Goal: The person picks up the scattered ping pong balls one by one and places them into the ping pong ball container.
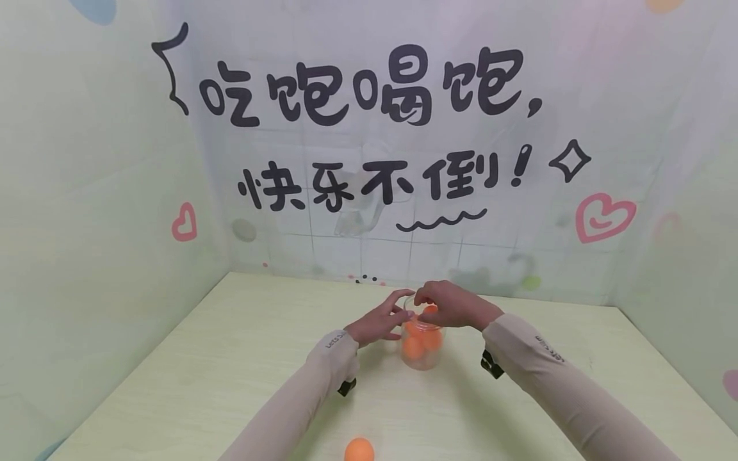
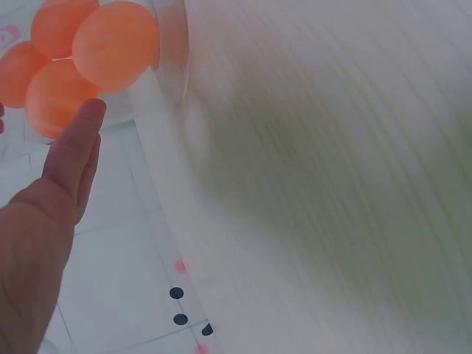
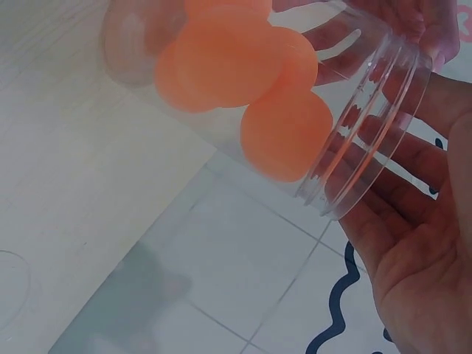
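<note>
A clear jar (image 1: 423,358) with a threaded mouth stands upright on the table and contains several orange balls (image 3: 228,55). My left hand (image 1: 377,321) holds the jar from its left side, fingers spread along the clear wall. From above, my right hand (image 1: 458,306) reaches into the mouth. In the right wrist view, the right fingers (image 3: 398,195) are inside the threaded rim, their tips right at the uppermost ball (image 3: 287,136). The left wrist view shows a straight left digit against the jar wall, beside the balls (image 2: 118,46).
A single loose orange ball (image 1: 359,450) lies on the pale wooden table (image 1: 230,358) near the front edge of the head view. Behind the table rises a printed back wall (image 1: 357,141) with dark lettering, and side walls flank it.
</note>
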Action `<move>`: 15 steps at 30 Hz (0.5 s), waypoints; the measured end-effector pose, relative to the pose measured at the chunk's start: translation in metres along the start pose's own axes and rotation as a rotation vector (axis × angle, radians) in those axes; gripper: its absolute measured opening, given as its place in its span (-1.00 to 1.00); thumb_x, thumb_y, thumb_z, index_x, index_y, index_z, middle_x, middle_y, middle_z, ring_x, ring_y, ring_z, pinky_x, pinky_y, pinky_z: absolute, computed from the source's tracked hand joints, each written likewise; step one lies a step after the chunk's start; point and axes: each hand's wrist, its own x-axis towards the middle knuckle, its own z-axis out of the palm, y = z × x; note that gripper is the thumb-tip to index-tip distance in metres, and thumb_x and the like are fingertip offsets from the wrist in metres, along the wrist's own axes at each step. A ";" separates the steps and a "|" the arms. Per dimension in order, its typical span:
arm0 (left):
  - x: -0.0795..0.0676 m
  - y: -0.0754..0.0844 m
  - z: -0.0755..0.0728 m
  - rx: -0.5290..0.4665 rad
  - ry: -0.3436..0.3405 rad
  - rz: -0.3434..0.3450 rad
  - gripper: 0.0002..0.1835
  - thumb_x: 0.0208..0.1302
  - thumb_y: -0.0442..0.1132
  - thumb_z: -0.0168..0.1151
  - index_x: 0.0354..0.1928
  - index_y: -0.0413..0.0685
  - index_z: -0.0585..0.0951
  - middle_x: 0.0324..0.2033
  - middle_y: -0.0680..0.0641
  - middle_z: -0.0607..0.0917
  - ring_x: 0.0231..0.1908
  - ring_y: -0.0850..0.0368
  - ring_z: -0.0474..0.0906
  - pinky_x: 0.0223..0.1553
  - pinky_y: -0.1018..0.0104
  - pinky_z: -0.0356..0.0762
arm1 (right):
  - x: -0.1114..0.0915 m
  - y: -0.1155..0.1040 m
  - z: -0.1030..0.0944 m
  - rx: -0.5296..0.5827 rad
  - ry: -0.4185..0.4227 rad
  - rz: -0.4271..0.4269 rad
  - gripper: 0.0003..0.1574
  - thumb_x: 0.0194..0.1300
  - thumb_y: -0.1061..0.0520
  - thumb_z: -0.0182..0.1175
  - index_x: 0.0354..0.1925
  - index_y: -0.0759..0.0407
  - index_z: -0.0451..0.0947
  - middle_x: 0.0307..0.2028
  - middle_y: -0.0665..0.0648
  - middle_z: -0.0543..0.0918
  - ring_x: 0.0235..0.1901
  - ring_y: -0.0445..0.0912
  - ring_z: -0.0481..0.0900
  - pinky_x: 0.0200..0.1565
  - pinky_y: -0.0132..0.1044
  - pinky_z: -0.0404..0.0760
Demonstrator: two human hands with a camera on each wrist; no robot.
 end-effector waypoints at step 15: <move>0.002 -0.002 -0.001 0.011 0.005 -0.014 -0.40 0.24 0.14 -0.02 0.28 0.37 0.06 -0.04 -0.12 0.36 0.00 0.04 0.42 -0.06 0.08 0.52 | -0.003 -0.003 -0.007 -0.034 0.004 -0.004 -0.71 0.09 0.12 0.24 -0.17 0.13 0.55 -0.22 0.03 0.59 -0.23 -0.10 0.51 -0.14 -0.27 0.56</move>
